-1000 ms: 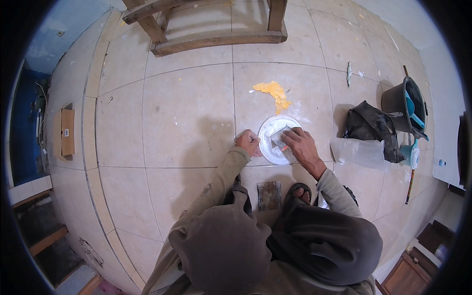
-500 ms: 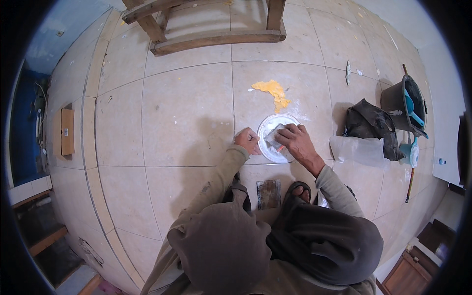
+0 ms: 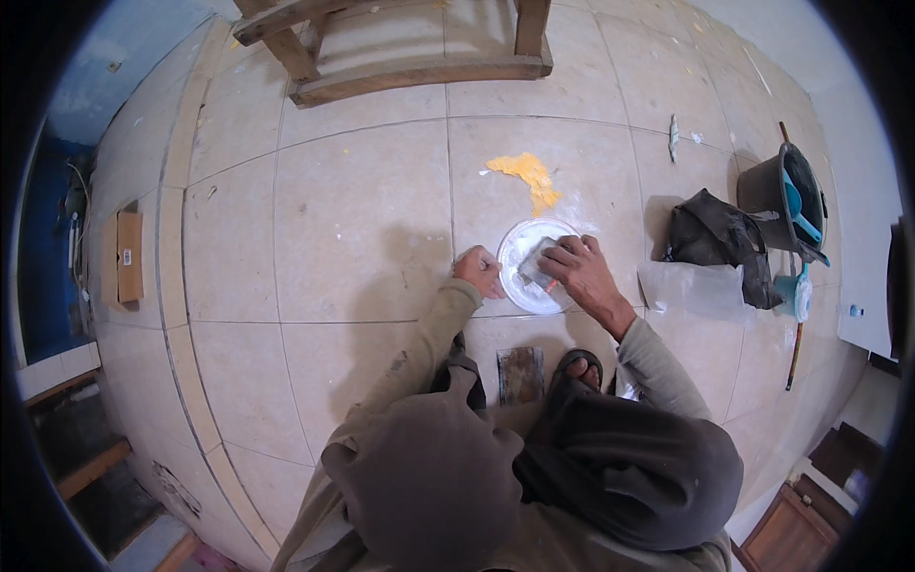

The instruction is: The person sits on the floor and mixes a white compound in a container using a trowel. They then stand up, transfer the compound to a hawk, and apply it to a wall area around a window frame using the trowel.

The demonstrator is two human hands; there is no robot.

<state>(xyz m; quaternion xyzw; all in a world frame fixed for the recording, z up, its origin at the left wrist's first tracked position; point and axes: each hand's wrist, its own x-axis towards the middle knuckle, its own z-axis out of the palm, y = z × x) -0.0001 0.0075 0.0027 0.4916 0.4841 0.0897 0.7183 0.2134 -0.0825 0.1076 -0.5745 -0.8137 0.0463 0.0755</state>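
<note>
A round white lid (image 3: pixel 514 250) lies on the tiled floor in front of me, smeared with white paste. My left hand (image 3: pixel 478 272) is closed at its left edge, fingers curled against the rim. Over the lid's right half, my right hand (image 3: pixel 581 272) grips a flat grey scraper (image 3: pixel 541 259) from above. The scraper's face touches the lid's inside, and a small red-orange spot shows near its lower end. My right fingers partly hide the scraper. A stained rectangular plate (image 3: pixel 520 375) lies on the floor nearer to me, beside my sandalled foot (image 3: pixel 579 370).
Yellow flakes (image 3: pixel 530 179) lie just beyond the lid. To the right are a clear plastic bag (image 3: pixel 691 291), a black bag (image 3: pixel 715 238) and a dark bucket (image 3: pixel 762 195) with a teal tool inside. A wooden frame (image 3: pixel 419 81) stands ahead; a cardboard box (image 3: pixel 130 257) is far left.
My right hand has shifted slightly to the right across the lid, with the scraper in it. My left hand stays at the rim.
</note>
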